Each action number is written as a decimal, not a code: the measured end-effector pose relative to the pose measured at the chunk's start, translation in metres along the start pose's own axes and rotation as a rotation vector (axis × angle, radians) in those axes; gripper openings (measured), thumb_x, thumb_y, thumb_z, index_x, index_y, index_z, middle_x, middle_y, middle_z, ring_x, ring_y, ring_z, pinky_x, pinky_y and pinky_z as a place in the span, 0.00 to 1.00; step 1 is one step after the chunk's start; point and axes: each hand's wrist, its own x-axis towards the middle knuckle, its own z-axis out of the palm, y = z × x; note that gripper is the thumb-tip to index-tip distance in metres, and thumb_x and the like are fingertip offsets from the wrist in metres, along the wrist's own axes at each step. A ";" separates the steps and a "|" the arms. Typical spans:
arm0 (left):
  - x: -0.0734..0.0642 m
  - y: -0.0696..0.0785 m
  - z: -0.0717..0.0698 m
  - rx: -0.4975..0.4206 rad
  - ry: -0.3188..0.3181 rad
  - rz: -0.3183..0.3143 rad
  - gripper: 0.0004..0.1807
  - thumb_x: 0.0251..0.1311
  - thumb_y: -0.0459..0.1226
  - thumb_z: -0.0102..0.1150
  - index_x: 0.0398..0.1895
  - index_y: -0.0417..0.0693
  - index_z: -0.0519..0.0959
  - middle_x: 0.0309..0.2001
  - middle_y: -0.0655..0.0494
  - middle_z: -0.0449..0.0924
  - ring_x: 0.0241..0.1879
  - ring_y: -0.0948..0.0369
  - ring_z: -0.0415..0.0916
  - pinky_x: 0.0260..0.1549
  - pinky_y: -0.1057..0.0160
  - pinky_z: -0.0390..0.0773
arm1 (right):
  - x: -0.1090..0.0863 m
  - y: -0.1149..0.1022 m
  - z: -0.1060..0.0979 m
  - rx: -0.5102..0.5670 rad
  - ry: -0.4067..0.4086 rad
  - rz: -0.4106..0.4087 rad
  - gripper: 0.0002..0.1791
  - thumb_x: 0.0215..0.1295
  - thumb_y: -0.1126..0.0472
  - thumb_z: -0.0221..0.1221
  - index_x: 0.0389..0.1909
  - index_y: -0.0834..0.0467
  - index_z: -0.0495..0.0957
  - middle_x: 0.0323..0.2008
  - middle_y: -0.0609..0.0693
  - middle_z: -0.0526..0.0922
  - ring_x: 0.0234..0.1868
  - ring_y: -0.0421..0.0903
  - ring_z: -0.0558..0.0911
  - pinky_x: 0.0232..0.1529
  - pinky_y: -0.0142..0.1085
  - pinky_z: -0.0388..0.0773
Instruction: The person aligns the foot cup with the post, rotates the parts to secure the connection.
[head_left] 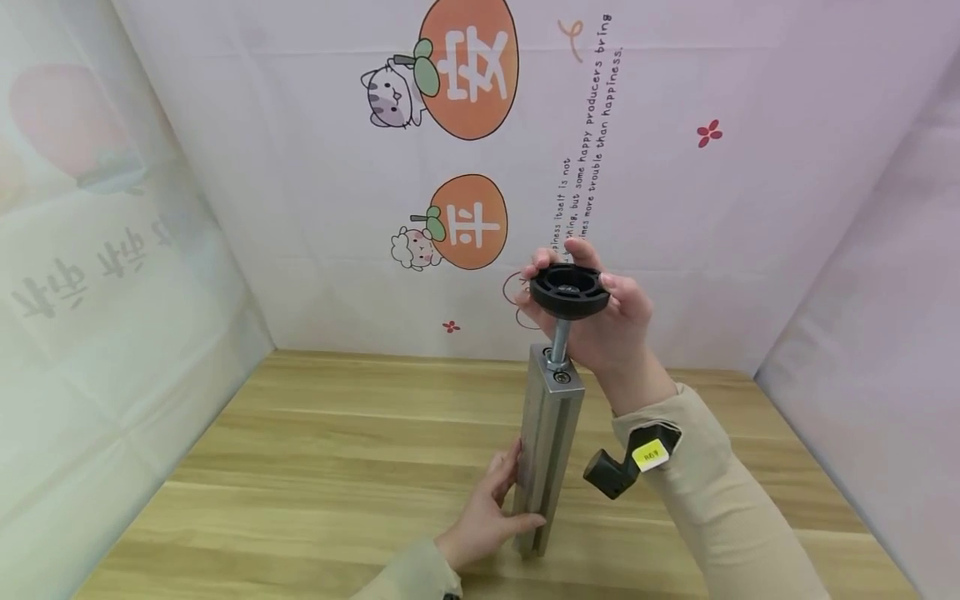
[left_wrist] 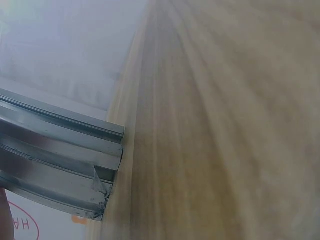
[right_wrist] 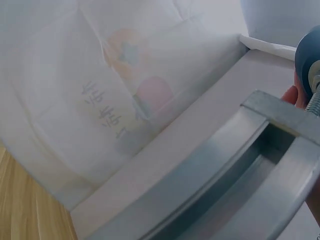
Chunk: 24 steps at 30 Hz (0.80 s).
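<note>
A grey slotted aluminium profile [head_left: 546,450] stands nearly upright above the table in the head view. On its top end plate [head_left: 567,387] are screws and a threaded bolt [head_left: 560,335], which carries a round black levelling foot [head_left: 570,307]. My left hand [head_left: 482,520] grips the profile low down, thumb across the near side. Around the foot's rim curl the fingers of my right hand [head_left: 617,329]. In the left wrist view the profile's lower end [left_wrist: 60,155] shows a torn bit of film. The right wrist view catches its slotted side [right_wrist: 200,175] and the foot [right_wrist: 307,55].
The wood-grain tabletop [head_left: 330,467] lies beneath. White printed cloth walls [head_left: 637,208] enclose the back and both sides. A black wrist mount [head_left: 622,467] with a yellow label sits on the right sleeve.
</note>
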 end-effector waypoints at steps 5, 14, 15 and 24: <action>-0.001 0.000 0.001 0.001 -0.002 -0.002 0.52 0.49 0.26 0.66 0.74 0.45 0.45 0.57 0.35 0.60 0.58 0.68 0.63 0.63 0.71 0.59 | -0.003 -0.001 -0.001 -0.051 0.036 -0.007 0.22 0.62 0.63 0.44 0.56 0.55 0.76 0.50 0.55 0.72 0.56 0.49 0.67 0.59 0.39 0.67; 0.002 0.001 0.001 0.022 -0.002 0.026 0.53 0.49 0.25 0.66 0.75 0.48 0.45 0.57 0.34 0.60 0.58 0.68 0.63 0.63 0.69 0.60 | -0.006 -0.007 0.005 -0.397 0.134 -0.059 0.19 0.66 0.61 0.47 0.54 0.53 0.77 0.52 0.53 0.74 0.56 0.50 0.69 0.50 0.34 0.72; 0.002 0.001 0.001 0.021 -0.002 0.023 0.53 0.49 0.25 0.65 0.75 0.48 0.44 0.57 0.34 0.60 0.58 0.68 0.63 0.63 0.69 0.60 | -0.006 -0.007 0.006 -0.438 0.152 -0.069 0.18 0.66 0.61 0.47 0.53 0.53 0.78 0.52 0.54 0.74 0.56 0.50 0.70 0.49 0.34 0.73; 0.002 0.002 0.001 0.015 -0.002 0.001 0.52 0.50 0.25 0.65 0.74 0.45 0.44 0.59 0.33 0.58 0.58 0.68 0.62 0.64 0.69 0.59 | -0.009 -0.009 0.016 -0.811 0.309 -0.160 0.10 0.65 0.60 0.57 0.43 0.55 0.83 0.48 0.54 0.78 0.53 0.52 0.73 0.44 0.35 0.81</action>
